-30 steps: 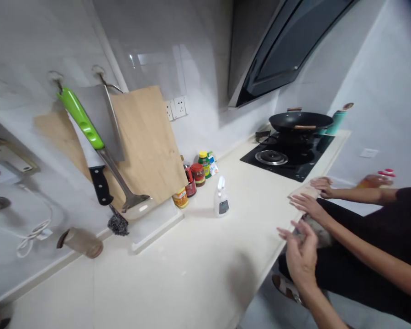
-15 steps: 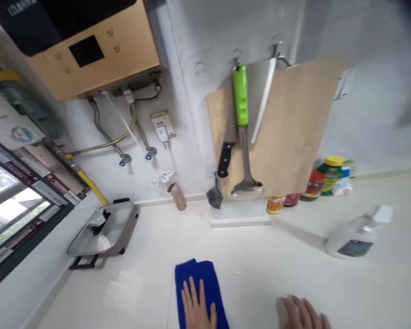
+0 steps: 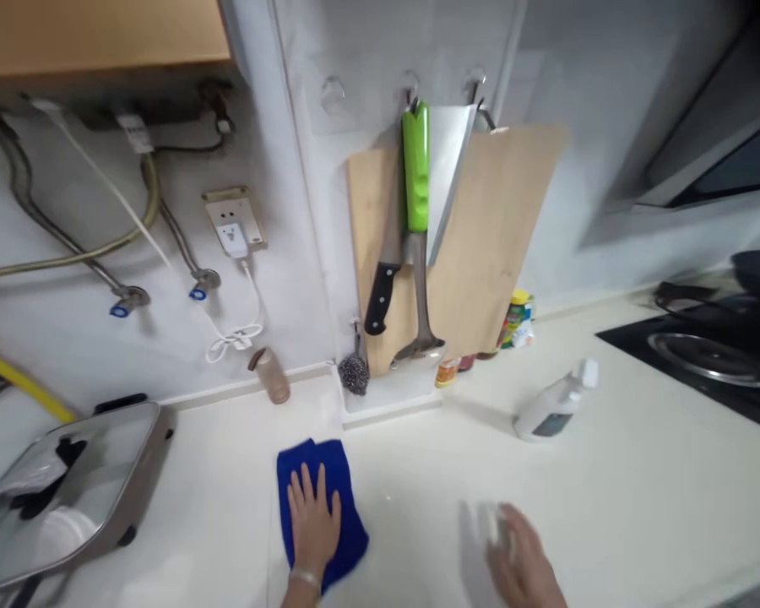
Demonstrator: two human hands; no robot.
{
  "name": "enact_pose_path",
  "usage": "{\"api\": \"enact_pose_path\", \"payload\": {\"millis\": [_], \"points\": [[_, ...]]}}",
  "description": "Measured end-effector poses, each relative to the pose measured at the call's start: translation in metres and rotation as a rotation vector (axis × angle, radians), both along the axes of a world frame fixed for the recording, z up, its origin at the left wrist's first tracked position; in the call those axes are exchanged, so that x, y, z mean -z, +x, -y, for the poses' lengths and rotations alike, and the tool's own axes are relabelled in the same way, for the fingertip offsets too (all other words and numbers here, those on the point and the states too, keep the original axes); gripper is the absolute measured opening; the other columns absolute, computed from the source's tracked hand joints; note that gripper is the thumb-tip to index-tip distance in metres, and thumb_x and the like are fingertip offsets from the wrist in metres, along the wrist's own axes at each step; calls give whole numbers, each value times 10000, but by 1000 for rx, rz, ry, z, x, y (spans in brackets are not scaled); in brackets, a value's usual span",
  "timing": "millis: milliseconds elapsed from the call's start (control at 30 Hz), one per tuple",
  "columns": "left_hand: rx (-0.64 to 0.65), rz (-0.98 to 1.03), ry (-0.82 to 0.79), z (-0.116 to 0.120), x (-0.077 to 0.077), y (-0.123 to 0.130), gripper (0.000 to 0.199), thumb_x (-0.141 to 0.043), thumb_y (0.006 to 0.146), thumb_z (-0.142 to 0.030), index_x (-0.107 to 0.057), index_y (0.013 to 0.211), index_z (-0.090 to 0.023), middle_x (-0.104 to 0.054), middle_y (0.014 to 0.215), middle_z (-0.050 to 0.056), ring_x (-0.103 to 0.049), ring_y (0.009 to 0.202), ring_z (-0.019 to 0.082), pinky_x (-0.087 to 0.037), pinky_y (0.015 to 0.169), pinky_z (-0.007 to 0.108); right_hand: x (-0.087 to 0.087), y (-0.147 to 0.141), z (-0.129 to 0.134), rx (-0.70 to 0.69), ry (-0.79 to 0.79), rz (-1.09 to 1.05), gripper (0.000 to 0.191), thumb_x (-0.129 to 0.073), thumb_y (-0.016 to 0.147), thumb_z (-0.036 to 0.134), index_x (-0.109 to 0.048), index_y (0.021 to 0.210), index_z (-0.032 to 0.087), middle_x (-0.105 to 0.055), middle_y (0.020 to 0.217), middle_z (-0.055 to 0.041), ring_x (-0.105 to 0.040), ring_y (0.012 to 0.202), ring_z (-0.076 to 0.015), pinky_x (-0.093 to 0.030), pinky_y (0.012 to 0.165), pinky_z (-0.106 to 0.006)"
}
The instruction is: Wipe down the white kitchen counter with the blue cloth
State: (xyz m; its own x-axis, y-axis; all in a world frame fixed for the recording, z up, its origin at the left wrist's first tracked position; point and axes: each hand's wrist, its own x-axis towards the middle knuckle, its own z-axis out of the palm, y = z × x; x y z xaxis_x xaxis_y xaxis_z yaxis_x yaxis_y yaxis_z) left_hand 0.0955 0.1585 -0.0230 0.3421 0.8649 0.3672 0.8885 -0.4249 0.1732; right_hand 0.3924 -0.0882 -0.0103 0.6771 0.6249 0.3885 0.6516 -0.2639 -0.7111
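Observation:
A folded blue cloth lies on the white countertop. Flat on top of it rests my left hand, fingers stretched and spread. My right hand is at the lower right, over the counter, smeared by motion. Its fingers look bent, and whether anything is between them cannot be made out. Beyond the right hand, toward the wall, stands a white bottle with a dark label.
At left is an electric pan with a glass lid. A cutting board, a ladle, a knife and a cleaver hang on the wall. A steel-wool scrubber, brown bottle and black stove are nearby.
The view has turned right and moved closer, bringing the stove into sight. My left hand stays on the cloth. My right hand has come further into view, its fingers now more bent.

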Motion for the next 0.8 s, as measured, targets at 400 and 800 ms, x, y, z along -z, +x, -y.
{"api": "enact_pose_path", "payload": {"millis": [400, 800], "points": [[-70, -14, -33, -87, -3, 24, 555, -398, 962, -375, -446, 1473, -163, -332, 1585, 197, -184, 1493, 414, -240, 1184, 596, -89, 14, -40, -40, 75, -97, 425, -599, 928, 476, -570, 1243, 193, -620, 1189, -80, -627, 1003, -202, -567, 838, -400], [-54, -20, -74, -78, -6, 28, 582, -393, 956, -405, -414, 1492, -180, -294, 1610, 159, -175, 1501, 394, -229, 1192, 603, -5, -6, -4, -230, -106, -6, 447, -462, 964, 489, -551, 1359, 298, -602, 1362, -45, -589, 1227, -237, -569, 979, -383]]}}
